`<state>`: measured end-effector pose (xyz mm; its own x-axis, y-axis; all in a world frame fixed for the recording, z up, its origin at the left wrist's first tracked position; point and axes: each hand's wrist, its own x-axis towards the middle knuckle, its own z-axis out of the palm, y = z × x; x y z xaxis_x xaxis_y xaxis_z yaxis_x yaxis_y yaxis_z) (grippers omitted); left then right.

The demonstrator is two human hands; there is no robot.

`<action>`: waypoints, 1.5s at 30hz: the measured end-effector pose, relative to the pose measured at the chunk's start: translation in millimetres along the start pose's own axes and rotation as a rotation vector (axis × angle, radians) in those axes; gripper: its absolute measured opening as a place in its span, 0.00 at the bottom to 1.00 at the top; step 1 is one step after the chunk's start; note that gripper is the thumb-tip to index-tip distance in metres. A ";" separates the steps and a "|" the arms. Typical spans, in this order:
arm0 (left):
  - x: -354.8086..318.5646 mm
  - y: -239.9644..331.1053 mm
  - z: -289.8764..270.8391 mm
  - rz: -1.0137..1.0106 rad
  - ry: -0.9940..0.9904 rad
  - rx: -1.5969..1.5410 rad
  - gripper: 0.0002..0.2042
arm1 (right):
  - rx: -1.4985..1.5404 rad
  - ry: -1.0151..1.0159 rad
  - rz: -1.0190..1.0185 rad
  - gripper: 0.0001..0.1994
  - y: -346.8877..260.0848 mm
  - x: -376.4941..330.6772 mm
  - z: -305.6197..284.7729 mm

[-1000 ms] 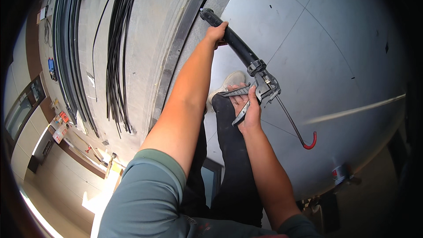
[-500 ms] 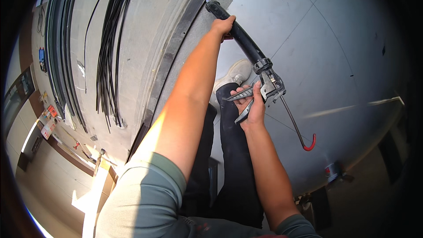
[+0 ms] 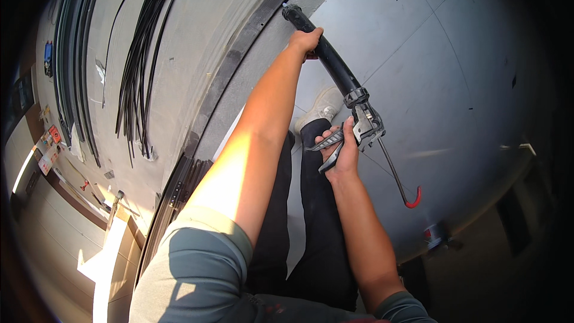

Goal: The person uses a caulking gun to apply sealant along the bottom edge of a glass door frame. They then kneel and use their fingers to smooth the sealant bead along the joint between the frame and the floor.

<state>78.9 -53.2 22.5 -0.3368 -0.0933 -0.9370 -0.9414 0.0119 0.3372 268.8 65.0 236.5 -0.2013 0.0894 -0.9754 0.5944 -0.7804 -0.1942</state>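
Observation:
A long black caulking gun (image 3: 336,63) slants across the view, its nozzle end up at the left and its trigger end lower right. Near the front of its barrel, my left hand (image 3: 305,42) is wrapped round the tube. My right hand (image 3: 343,151) grips the handle, with fingers around the grey trigger lever (image 3: 326,142). A thin metal rod (image 3: 391,164) with a red hooked end (image 3: 413,197) sticks out behind the handle. The pale nozzle tip lies close to the dark metal frame (image 3: 258,27); whether it touches cannot be made out.
Bundled black strips (image 3: 146,54) and long dark profiles (image 3: 75,60) lie on a grey surface at left. My shoe (image 3: 326,104) stands on the large-tiled floor (image 3: 406,66). A hammer-like tool (image 3: 113,209) lies lower left. A small can-like object (image 3: 434,236) sits at right.
The view has shifted slightly, so the strips and frame appear farther left. Both hands keep their hold on the caulking gun, which has barely moved relative to me.

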 end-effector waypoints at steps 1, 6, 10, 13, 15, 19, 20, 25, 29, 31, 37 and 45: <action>-0.4 -1.7 -0.4 0.001 0.003 -0.013 0.23 | -0.003 -0.001 -0.001 0.23 -0.2 -0.5 0.4; 0.1 -8.1 -3.2 -0.005 0.013 -0.042 0.24 | 0.004 0.020 0.018 0.22 -2.0 -1.5 -0.2; -1.7 -11.4 -4.7 0.008 0.031 -0.058 0.23 | -0.070 0.001 0.019 0.25 -3.1 -2.4 -6.3; -6.0 -12.9 -6.9 -0.011 0.054 -0.071 0.22 | -0.071 -0.011 0.035 0.26 -3.2 -2.2 -10.7; -9.5 -13.8 -8.5 -0.008 0.064 -0.072 0.23 | -0.093 -0.012 0.047 0.26 -3.6 -2.6 -12.0; -14.1 -16.0 -10.7 -0.006 0.089 -0.077 0.23 | -0.105 0.000 0.080 0.25 -6.0 -4.1 -14.1; -14.8 -17.1 -10.9 -0.003 0.104 -0.076 0.24 | -0.103 -0.004 0.081 0.25 -6.6 -4.2 -14.8; -19.4 -22.8 -11.8 0.015 0.139 -0.117 0.25 | -0.191 -0.038 0.063 0.27 -8.0 -2.2 -22.9; -27.5 -25.2 -15.2 0.038 0.171 -0.147 0.27 | -0.238 -0.077 0.066 0.28 -6.1 0.6 -32.1; -30.2 -25.4 -17.0 0.038 0.179 -0.150 0.27 | -0.249 -0.114 0.073 0.28 -5.8 1.7 -36.6; -32.3 -26.9 -18.6 0.070 0.207 -0.102 0.27 | -0.038 -0.300 0.026 0.34 1.6 -1.0 -38.1; -48.8 -11.7 -19.1 0.065 0.192 -0.068 0.27 | -0.025 -0.236 0.045 0.32 7.4 -18.6 -29.2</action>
<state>106.7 -67.8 66.1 -0.3802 -0.2822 -0.8808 -0.9123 -0.0426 0.4074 299.6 75.6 250.2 -0.3494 -0.0945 -0.9322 0.6250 -0.7647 -0.1568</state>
